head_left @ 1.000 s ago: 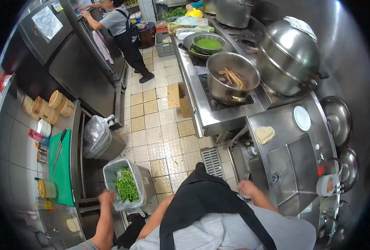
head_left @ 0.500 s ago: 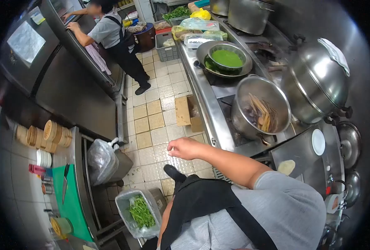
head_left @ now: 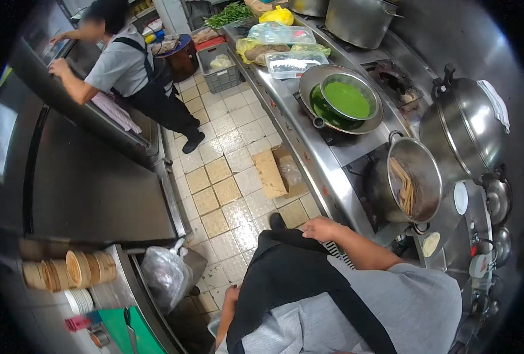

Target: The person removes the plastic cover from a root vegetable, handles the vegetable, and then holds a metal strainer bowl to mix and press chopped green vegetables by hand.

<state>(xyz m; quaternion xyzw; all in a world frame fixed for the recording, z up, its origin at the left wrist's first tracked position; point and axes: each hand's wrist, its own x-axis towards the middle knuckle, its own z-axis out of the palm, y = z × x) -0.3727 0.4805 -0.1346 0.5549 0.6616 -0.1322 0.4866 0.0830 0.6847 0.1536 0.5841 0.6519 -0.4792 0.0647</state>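
My right hand (head_left: 321, 229) hangs in front of my body beside the edge of my black apron (head_left: 285, 259). Its fingers are loosely bent and nothing shows in them; whether the fingertips touch the cloth I cannot tell. My left hand (head_left: 232, 293) is low at the apron's other side, mostly hidden, with only a little of its fingers in sight. To my right on the stove stands a deep metal pot (head_left: 428, 177) with brown sticks in liquid. Farther along, a bowl of green liquid (head_left: 347, 100) sits inside a wide wok (head_left: 314, 82).
A co-worker (head_left: 126, 65) stands at the tall steel fridge (head_left: 97, 183), ahead on the left. An open cardboard box (head_left: 271, 174) lies on the tiled floor by the stove. Bamboo steamers (head_left: 79, 270) and a knife (head_left: 130, 330) are on the left counter. A bagged bin (head_left: 166, 274) stands below.
My view has moved forward and turned. My right hand has drawn back toward the apron, and part of my left hand now shows. The tub of greens has left the view.
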